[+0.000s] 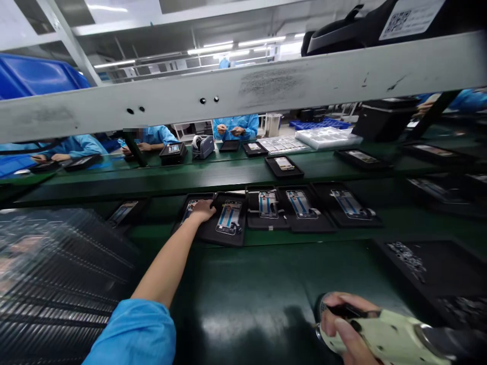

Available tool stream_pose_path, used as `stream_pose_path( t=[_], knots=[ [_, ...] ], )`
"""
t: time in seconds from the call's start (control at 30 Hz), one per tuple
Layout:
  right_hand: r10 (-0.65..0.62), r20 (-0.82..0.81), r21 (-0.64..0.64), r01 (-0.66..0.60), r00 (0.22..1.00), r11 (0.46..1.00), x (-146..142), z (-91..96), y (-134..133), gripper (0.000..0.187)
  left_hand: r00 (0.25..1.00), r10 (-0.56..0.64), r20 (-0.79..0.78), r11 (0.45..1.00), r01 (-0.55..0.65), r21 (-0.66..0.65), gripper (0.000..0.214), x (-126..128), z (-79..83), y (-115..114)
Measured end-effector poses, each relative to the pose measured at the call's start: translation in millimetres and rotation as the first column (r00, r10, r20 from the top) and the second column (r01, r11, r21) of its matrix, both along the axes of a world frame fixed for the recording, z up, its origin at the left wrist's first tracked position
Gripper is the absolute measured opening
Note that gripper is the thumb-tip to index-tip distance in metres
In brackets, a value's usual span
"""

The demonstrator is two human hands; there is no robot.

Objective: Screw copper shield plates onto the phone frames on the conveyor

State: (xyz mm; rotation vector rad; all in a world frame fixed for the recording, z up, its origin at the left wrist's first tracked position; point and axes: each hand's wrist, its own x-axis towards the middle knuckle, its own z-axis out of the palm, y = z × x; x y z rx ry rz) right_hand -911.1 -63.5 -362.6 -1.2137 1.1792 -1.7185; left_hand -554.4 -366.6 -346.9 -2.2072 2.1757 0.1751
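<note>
My left hand (203,209) reaches far forward and grips the upper left edge of a black tray (213,235) holding a phone frame (229,217). That tray overlaps another black tray (185,210) just to its left. At the bottom right, my right hand (344,324) is closed around a cream-coloured electric screwdriver (391,339), held low over the green mat (247,289). Three more black trays with phone frames (300,204) line up to the right of my left hand along the belt.
A grey shelf beam (243,86) crosses the view overhead. A stack of clear ribbed trays (53,274) sits at the left. A black tray of small screws (422,261) lies at the right. People in blue coats (236,126) work across the far belt.
</note>
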Motion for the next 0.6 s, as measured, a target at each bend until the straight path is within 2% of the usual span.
stream_pose_path(
  t=[0.2,0.37,0.43,0.5,0.6],
  knots=[
    [-0.054,0.018,0.096,0.052,0.998,0.994,1,-3.5,-1,0.036,0.993,0.112,0.04,0.993,-0.113,0.021,0.038,35,8.8,7],
    [-0.076,-0.011,0.059,0.077,0.997,0.995,3,-5.9,-2,0.034,0.989,0.142,0.037,0.989,-0.143,0.023,0.039,41,9.5,15],
    [-0.089,-0.057,0.042,0.092,0.994,0.995,4,-6.3,-2,0.031,0.983,0.178,0.041,0.984,-0.178,0.003,0.04,35,10.9,17],
    [-0.092,-0.106,0.014,0.094,0.99,0.995,3,-6.2,-1,0.029,0.982,0.186,0.034,0.982,-0.184,-0.038,0.042,19,11.8,20],
    [-0.07,-0.113,-0.018,0.069,0.991,0.997,2,-5.0,-1,0.028,0.998,0.064,-0.021,0.995,-0.066,-0.079,0.043,-31,3.9,22]
  ],
)
